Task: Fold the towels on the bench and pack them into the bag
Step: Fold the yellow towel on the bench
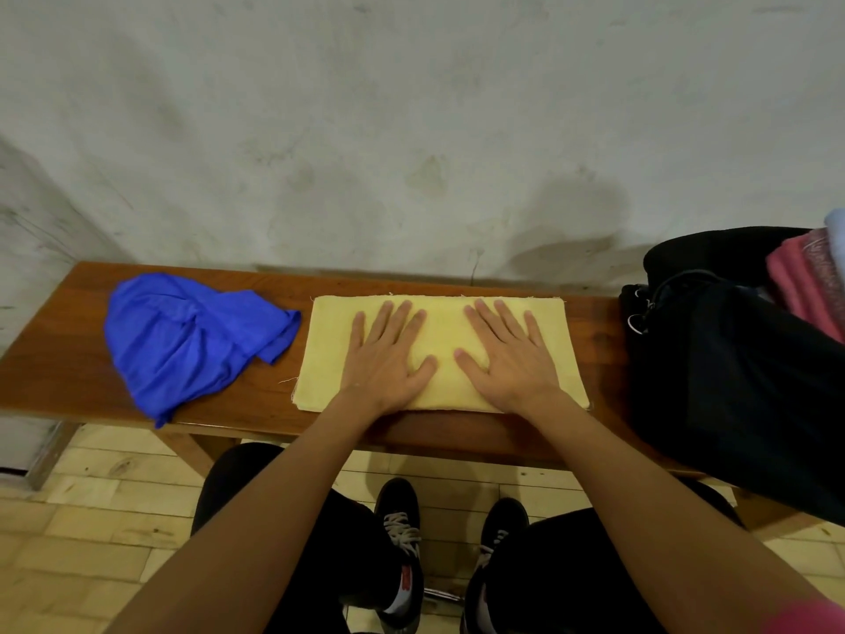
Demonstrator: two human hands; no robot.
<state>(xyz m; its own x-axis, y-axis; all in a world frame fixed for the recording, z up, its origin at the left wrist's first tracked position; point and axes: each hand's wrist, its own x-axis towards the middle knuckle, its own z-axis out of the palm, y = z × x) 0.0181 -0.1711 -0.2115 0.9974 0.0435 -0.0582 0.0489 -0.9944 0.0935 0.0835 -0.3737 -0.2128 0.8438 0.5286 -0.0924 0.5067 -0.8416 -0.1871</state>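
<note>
A yellow towel (441, 334), folded into a flat rectangle, lies in the middle of the wooden bench (55, 359). My left hand (388, 359) presses flat on its left half, fingers straight and spread. My right hand (507, 359) presses flat on its right half in the same way. A crumpled blue towel (183, 340) lies on the bench to the left of the yellow one. At the right end of the bench stands a black bag (731, 359), open at the top, with pink folded cloth (804, 286) inside.
A stained grey wall (411, 130) runs directly behind the bench. Below the bench's front edge are my legs, my black shoes (402, 519) and a tiled floor (91, 519). A strip of bare wood separates the yellow towel from the bag.
</note>
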